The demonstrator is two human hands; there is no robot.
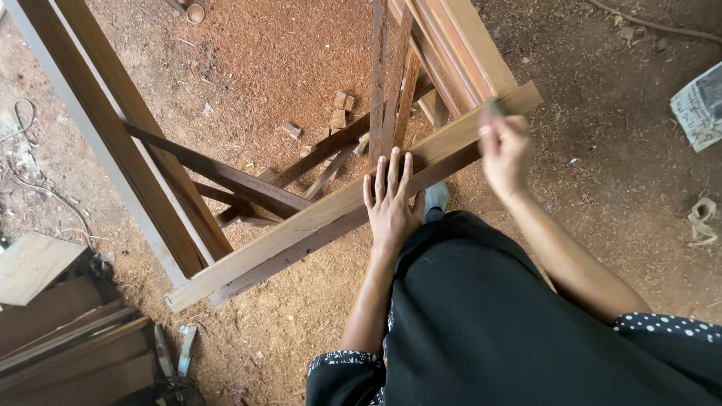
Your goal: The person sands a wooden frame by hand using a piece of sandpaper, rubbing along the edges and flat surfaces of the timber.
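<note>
The right hand point(502, 146) is blurred, so its grip is hard to read; the fingers seem curled around a small greenish thing point(494, 107) at the fingertips, but what that thing is cannot be told, nor for certain whether the hand is closed on it. It sits at the upper end of a long wooden plank point(301, 225), near where the plank's end shows at the right. The left hand point(391, 203) lies flat on the same plank, near its middle, fingers spread wide and straight, holding nothing and pressing down on the wood.

The plank runs slantwise from lower left to upper right. It rests on a darker frame of wooden bars point(226, 177), whose lower parts are hidden beneath it. A second, darker edge runs just under the plank, though whether that is another board or the plank's own side cannot be told. One grey shoe point(436, 197) peeks out beside the left wrist; the rest of the leg is covered by a black skirt point(489, 316).

Two tall frame pieces point(113, 128) lean at the left, cut off at the top. A stack of boards point(451, 45) is cut off at the upper edge. Three or four small wood offcuts point(340, 109) lie on the sawdust-covered floor point(263, 53). A folded newspaper point(701, 105) is cut by the right edge.
</note>
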